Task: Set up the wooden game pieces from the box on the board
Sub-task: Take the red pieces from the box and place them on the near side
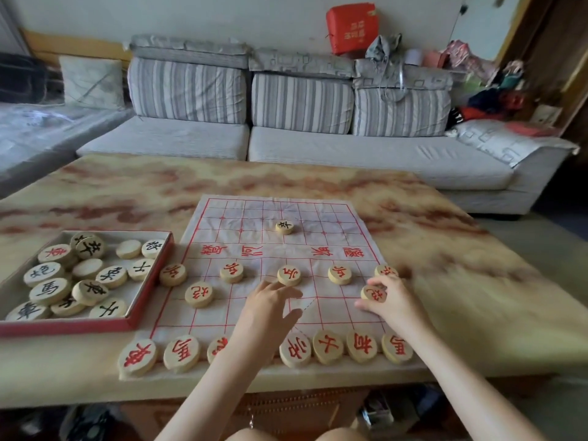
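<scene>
A white cloth board (280, 249) with red grid lines lies on the marble-patterned table. Red-lettered wooden discs stand along its near edge, and several more sit in a row near the middle, among them one at the centre (289, 275). One black-lettered disc (284, 227) sits alone on the far half. The red-rimmed box (63, 326) at the left holds several black-lettered discs. My left hand (270, 308) lies flat on the board with straight fingers, touching the centre disc. My right hand (386, 300) pinches a red-lettered disc (374, 293) at the board's right side.
The table (461, 281) stretches bare to the right of and beyond the board. A grey striped sofa (286, 144) runs behind it, with a red bag (351, 28) and clutter at its right end. The table's near edge is just below the front row of discs.
</scene>
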Available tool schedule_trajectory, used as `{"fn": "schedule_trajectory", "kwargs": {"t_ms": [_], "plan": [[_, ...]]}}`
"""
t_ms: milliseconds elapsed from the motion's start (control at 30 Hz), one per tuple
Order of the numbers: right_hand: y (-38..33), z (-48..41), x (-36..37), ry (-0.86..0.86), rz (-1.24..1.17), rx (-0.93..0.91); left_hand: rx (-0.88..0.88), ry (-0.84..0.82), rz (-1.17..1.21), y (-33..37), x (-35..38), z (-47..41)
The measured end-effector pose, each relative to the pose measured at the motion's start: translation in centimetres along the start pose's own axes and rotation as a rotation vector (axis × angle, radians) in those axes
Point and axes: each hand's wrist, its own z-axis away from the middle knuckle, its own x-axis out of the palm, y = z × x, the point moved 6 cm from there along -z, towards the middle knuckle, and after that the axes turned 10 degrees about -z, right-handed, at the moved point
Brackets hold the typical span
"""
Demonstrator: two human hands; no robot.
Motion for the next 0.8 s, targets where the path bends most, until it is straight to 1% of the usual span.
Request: {"fn": "schedule_trajectory", "kwargs": {"t_ms": [100, 200, 300, 367, 500, 567, 633, 733, 800], "plan": [[-0.1, 0.1, 0.0, -0.007, 0.044, -0.032, -0.015, 0.009, 0.011, -0.7, -0.3, 0.1], [-1.0, 0.6, -0.4, 0.053, 0.16, -0.112, -0.04, 0.018, 0.024, -1.8, -0.8, 0.4], [-4.0, 1.2, 0.2, 0.087, 0.095, -0.262, -0.066, 0.042, 0.065, -3.0, -1.5, 0.7], [-6.7, 1.5, 1.9, 0.008, 0.03, -0.323, -0.087, 0.075, 0.082, -3.8, -2.4, 0.9], [-12.2, 2.4, 6.6, -0.262, -0.119, -0.361, -0.167, 0.113, 0.121, -6.7, -4.9, 1.4], [-15.0, 2.7, 8.7, -0.317, -0.159, -0.398, -0.225, 0.138, 0.146, -8.8, -6.6, 2.0], [-17.8, 2.9, 10.5, -0.356, -0.207, -0.429, -0.281, 0.201, 0.164, -11.3, -8.6, 2.8], [-21.7, 3.0, 13.5, -0.41, -0.248, -0.478, -0.399, 0.301, 0.084, -15.6, -11.8, 4.2], [-23.9, 3.1, 15.2, -0.442, -0.247, -0.504, -0.469, 0.339, 0.048, -18.6, -13.7, 5.2]]}}
